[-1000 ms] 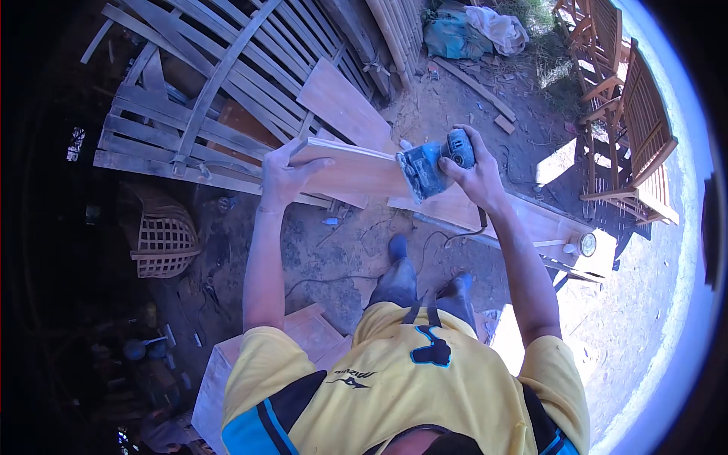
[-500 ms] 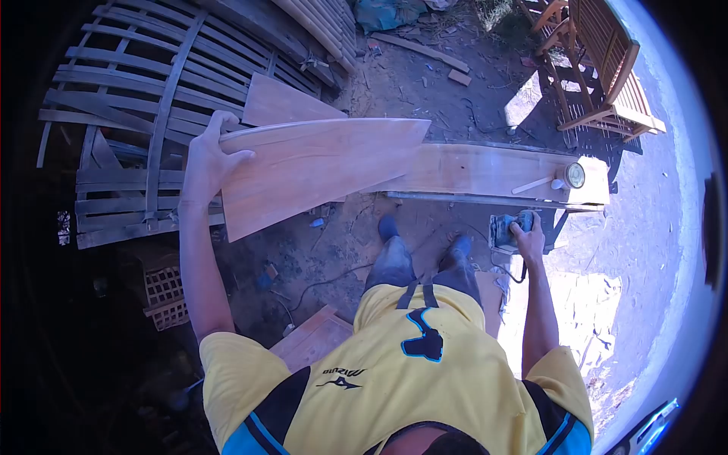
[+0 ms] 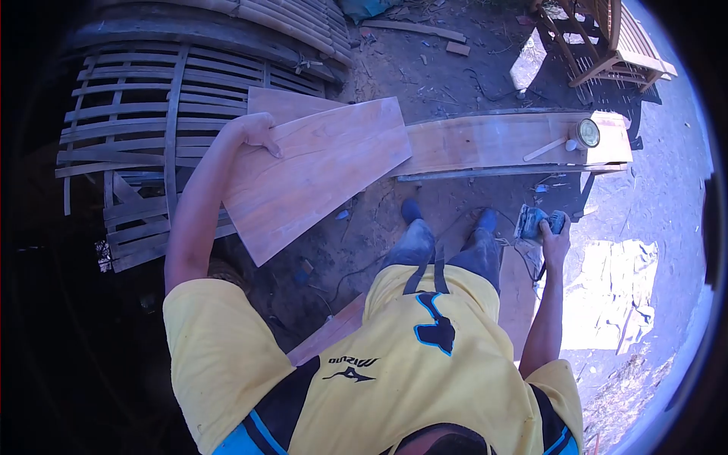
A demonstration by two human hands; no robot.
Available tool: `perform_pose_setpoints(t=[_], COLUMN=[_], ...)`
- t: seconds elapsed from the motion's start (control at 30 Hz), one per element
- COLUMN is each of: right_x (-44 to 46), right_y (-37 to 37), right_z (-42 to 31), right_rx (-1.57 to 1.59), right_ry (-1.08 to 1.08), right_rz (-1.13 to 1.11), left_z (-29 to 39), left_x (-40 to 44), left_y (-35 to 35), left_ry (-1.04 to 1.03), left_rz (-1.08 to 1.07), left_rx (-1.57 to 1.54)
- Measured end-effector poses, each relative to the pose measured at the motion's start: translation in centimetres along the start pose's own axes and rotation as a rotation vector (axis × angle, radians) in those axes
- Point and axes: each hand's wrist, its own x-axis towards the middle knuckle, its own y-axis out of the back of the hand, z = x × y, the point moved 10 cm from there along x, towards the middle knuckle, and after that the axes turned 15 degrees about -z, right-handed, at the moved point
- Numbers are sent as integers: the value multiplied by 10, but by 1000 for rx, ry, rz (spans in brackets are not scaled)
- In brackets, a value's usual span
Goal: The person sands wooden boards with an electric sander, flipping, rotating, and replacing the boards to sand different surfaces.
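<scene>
My left hand point(image 3: 259, 132) is closed on the upper left edge of a reddish wooden board point(image 3: 322, 171), its thumb over the face. The board is tilted, and its right end overlaps the end of a long wooden workbench point(image 3: 470, 144). Part of another wooden board point(image 3: 280, 105) shows behind it. At my right side, my right hand point(image 3: 556, 241) grips a blue-green electric sander point(image 3: 532, 223), held off the bench with its cord hanging down. On the bench's right end are a round can point(image 3: 588, 133) and a thin flat stick point(image 3: 544, 149).
A slatted wooden rack point(image 3: 136, 114) stands at the left, with bamboo poles point(image 3: 303, 26) behind it. A slatted wooden chair point(image 3: 614, 57) is at the upper right. Wood scraps point(image 3: 457, 48) and cord lie on the dirt floor. More panels rest near my legs.
My left hand has swung the board flatter, so more of its face shows, and its right end has shifted left. The sander has moved right with my right hand. The whole view has shifted.
</scene>
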Motion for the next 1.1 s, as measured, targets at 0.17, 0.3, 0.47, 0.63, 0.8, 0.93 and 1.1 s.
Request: perform_pose_setpoints(t=[0.17,0.3,0.47,0.63,0.8,0.93,1.1], right_x=[-3,-13,-30,-38,-34,-34,-52], right_y=[-7,1,20,39,51,56,67], right_z=[-3,-13,-2,11,-9,-48,-105], right_rx=[62,13,95,25,-11,7,-13], right_ry=[6,17,11,-81,-3,100,224], right_rz=[-26,-18,12,18,54,61,93], left_z=[26,51,25,11,19,46,98], left_x=[119,180,128,12,-53,-19,28], left_y=[-24,-38,-72,-91,-89,-76,-70], left_ry=[101,162,-117,-307,-595,-597,-746], left_rz=[-35,300,351,705,1038,1008,1120], left_rx=[-33,51,-355,-834,-1159,-1126,-1186])
